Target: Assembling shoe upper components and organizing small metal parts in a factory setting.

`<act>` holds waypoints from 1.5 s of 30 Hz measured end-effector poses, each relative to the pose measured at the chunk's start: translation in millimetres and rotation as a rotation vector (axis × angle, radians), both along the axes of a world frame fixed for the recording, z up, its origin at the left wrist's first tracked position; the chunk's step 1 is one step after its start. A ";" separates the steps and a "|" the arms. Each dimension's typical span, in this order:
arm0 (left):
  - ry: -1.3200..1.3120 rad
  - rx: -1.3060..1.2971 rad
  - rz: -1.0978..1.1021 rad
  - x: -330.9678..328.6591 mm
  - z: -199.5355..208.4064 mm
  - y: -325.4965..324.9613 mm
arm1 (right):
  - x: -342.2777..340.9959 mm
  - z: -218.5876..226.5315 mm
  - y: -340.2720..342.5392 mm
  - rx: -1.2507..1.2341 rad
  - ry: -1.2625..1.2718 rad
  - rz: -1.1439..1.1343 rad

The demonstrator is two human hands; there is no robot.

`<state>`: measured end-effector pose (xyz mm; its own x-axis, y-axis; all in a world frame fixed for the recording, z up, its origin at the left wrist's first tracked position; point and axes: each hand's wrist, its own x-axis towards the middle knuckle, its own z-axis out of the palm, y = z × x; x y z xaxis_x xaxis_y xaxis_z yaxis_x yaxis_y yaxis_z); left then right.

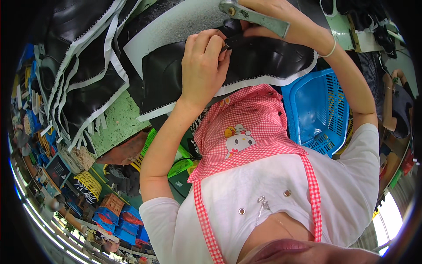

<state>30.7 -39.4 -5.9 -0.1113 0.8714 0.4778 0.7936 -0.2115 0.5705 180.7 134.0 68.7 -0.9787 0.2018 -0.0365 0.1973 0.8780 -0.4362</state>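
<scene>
Currently, left hand (203, 61) has curled fingers at the black panel's (268, 59) top edge; right hand (301, 22) close by, partly behind the lever (268, 22). Can't tell either grip. Panel's at the table's (115, 121) near side. Likely aligning; next move calls for steady edge control.

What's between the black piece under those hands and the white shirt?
In the head view, a red checked apron lies between the black piece and the shirt.
</scene>
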 end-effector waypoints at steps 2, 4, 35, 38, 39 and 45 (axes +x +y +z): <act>0.002 0.007 0.003 1.1 0.5 0.6 | -0.1 -4.4 1.1 -0.016 0.015 -0.028; 0.003 0.010 -0.021 0.1 1.9 1.5 | 2.4 -13.6 1.6 0.065 0.474 0.149; -0.102 0.027 -0.027 -33.0 34.7 12.0 | 45.5 -36.9 -53.9 -0.360 0.298 -0.267; -0.365 -0.092 -0.075 -28.1 36.5 17.1 | 45.1 -37.7 -54.6 -0.412 0.270 -0.287; -0.671 -0.136 -0.112 -23.6 33.9 19.7 | 45.2 -37.7 -54.9 -0.409 0.267 -0.287; -0.842 -0.385 -0.089 -19.3 12.1 24.0 | 43.9 -28.4 -59.3 -0.439 0.236 -0.319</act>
<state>11.3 -15.4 6.2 -0.2146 0.9752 -0.0541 0.0761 0.0719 0.9945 224.6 74.8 40.4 -0.8640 0.5028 0.0284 0.2751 0.5184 -0.8097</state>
